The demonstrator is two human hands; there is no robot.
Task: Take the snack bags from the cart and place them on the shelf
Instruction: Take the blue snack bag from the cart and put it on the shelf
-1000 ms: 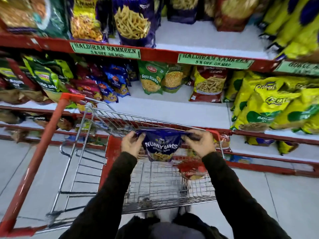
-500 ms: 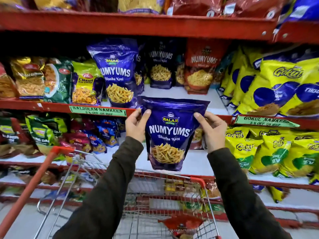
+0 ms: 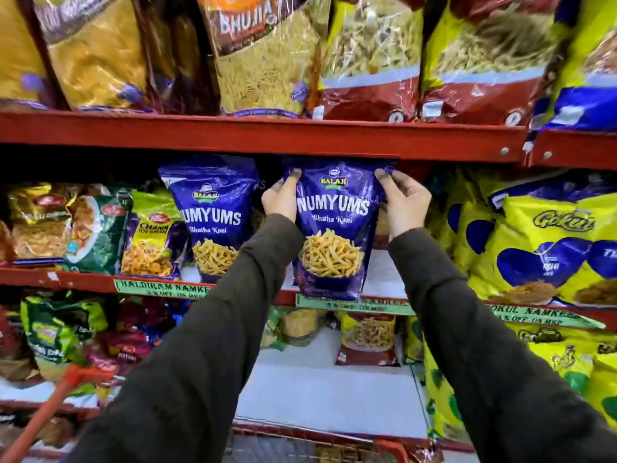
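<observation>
Head view showed both hands up at the middle shelf (image 3: 253, 295). Left hand (image 3: 279, 199) and right hand (image 3: 405, 206) each closed on an upper side edge of one purple Numyums bag (image 3: 330, 225), held upright, its bottom hanging just over the red shelf lip, top close under the shelf above (image 3: 267, 137). A matching bag (image 3: 213, 218) stood just beside it on the left. Film looked glossy, crinkled, soft; probably light, slippery, contents brittle. Best held at the top seam or side edges, not squeezed at the belly. Cart rim (image 3: 384, 446) showed below.
</observation>
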